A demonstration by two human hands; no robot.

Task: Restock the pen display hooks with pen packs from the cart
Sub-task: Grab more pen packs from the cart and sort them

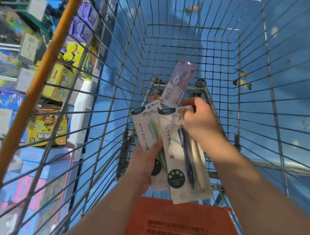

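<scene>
Both hands were inside cart (254, 54), over basket floor. Left hand (145, 162) gripped two white pen packs (173, 144), long axes pointing away from body. Right hand (200, 120) pinched purple pack (178, 83) by near end, just beyond white packs. Display hooks not in view; shelves (15, 93) lay left.

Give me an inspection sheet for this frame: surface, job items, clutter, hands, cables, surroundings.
Surface: wire shopping cart, basket looks empty; blue floor shows through the mesh.
Job's things: two white pen packs fanned together, green-pen pack behind, blue-pen pack in front; a purple pack above them.
Clutter: orange child-seat flap with printed text at the near end of the cart.
Hands: left hand grips the white packs from below; right hand pinches at the tops of the packs, by the purple pack's lower end.
Cables: nothing seen.
Surroundings: shelves at left with yellow boxes and other boxed goods, blurred; display hooks not in view.
</scene>
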